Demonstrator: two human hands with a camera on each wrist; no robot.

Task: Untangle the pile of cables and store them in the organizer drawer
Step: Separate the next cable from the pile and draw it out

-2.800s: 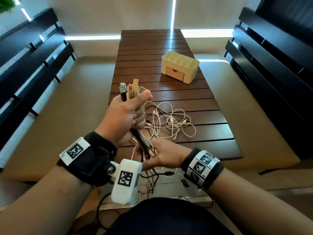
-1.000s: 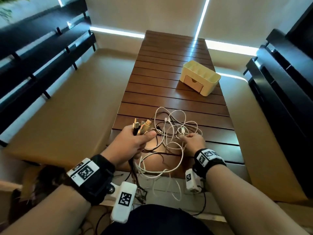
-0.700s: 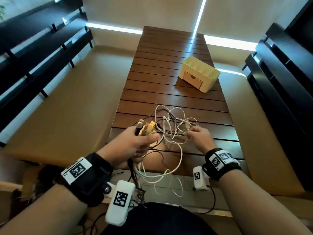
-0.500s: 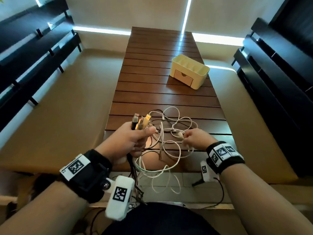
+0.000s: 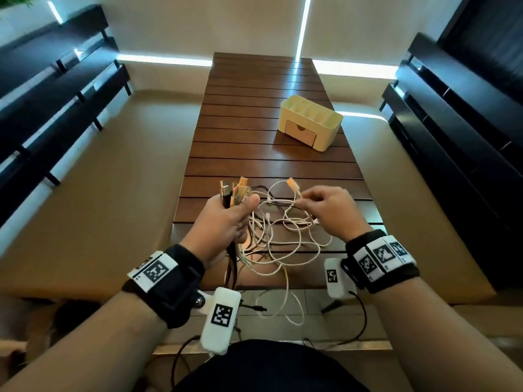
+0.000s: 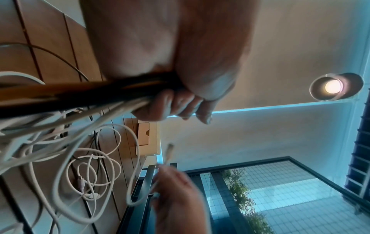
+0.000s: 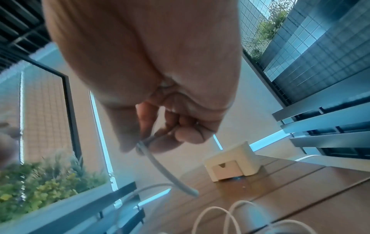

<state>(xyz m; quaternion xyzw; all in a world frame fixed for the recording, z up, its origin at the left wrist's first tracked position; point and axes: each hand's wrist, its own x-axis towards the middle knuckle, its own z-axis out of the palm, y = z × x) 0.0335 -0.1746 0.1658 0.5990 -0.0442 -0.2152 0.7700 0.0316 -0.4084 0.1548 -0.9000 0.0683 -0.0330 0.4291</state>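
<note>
My left hand (image 5: 226, 219) grips a bundle of cable ends (image 5: 235, 190) upright, plugs sticking out above the fist; black and white cords (image 6: 84, 95) run out below it. My right hand (image 5: 325, 205) pinches one white cable (image 7: 160, 166) just below its plug (image 5: 293, 184), lifted above the tangled pile of white cables (image 5: 283, 236) at the table's near end. The cream organizer (image 5: 311, 125) with its small drawer (image 5: 300, 134) shut stands farther back on the right.
The slatted wooden table (image 5: 254, 108) runs away from me. Cable loops hang over its near edge (image 5: 283, 301). Dark slatted benches stand along the left (image 5: 56, 94) and right (image 5: 452, 123).
My right hand has picked a white cable end out of the pile and raised it, plug up. The left hand keeps its bundle and has risen slightly.
</note>
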